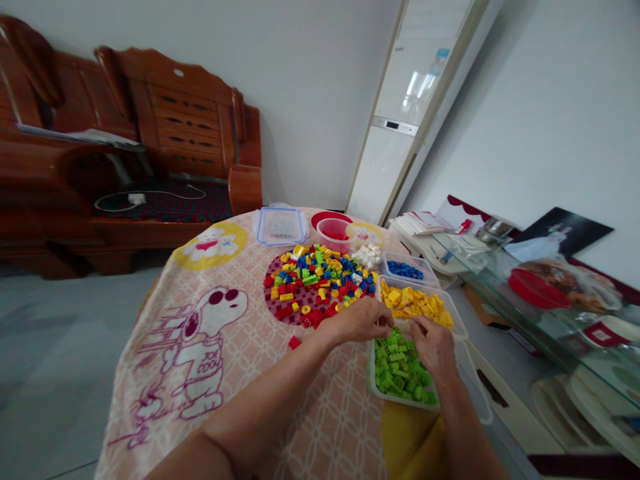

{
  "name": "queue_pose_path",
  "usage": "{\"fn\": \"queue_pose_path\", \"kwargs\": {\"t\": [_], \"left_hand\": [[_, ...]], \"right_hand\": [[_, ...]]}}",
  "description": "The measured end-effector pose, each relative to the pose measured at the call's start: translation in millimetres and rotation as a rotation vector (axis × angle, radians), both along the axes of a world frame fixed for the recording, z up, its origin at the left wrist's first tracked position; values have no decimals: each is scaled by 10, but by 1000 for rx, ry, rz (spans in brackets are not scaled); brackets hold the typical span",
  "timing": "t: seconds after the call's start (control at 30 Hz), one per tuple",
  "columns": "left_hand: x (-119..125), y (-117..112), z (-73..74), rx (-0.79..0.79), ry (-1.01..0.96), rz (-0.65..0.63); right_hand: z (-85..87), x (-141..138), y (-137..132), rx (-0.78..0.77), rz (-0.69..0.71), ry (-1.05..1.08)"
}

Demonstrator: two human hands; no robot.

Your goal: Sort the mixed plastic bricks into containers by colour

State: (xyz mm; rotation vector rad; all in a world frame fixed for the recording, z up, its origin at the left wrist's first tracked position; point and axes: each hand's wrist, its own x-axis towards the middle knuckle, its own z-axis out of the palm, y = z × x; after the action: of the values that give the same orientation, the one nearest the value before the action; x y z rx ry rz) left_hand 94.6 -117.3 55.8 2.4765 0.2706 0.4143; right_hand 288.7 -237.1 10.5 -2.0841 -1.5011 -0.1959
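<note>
Green plastic toy bricks [400, 370] lie in a clear rectangular plastic tub [373, 379] on the cloth-covered counter [340, 413] in the head view; the left hand [367, 319], fingers bent, and right hand [434, 341], fingertips pinched, are above its far end, though whether either grip holds anything I cannot tell; yellow plastic bricks [417, 303] lie just beyond

Green bricks [399, 370], jumbled, inside clear box [406, 402]
</note>
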Motion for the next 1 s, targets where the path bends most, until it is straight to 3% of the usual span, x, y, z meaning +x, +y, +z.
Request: {"fn": "queue_pose_path", "kwargs": {"t": [0.1,0.23,0.47,0.87,1.0], "left_hand": [[3,41,-19,10,-41,80],[-88,244,-57,41,-60,348],[-350,673,-270,66,-26,673],[-221,528,-451,189,227,623],[-224,556,-499,188,221,612]], "right_hand": [[0,4,2,2,11,-1],[-11,13,3,9,-2,-23],[-6,8,1,7,1,-25],[-6,4,-3,24,-3,-13],[-2,0,-1,17,-8,-6]]}}
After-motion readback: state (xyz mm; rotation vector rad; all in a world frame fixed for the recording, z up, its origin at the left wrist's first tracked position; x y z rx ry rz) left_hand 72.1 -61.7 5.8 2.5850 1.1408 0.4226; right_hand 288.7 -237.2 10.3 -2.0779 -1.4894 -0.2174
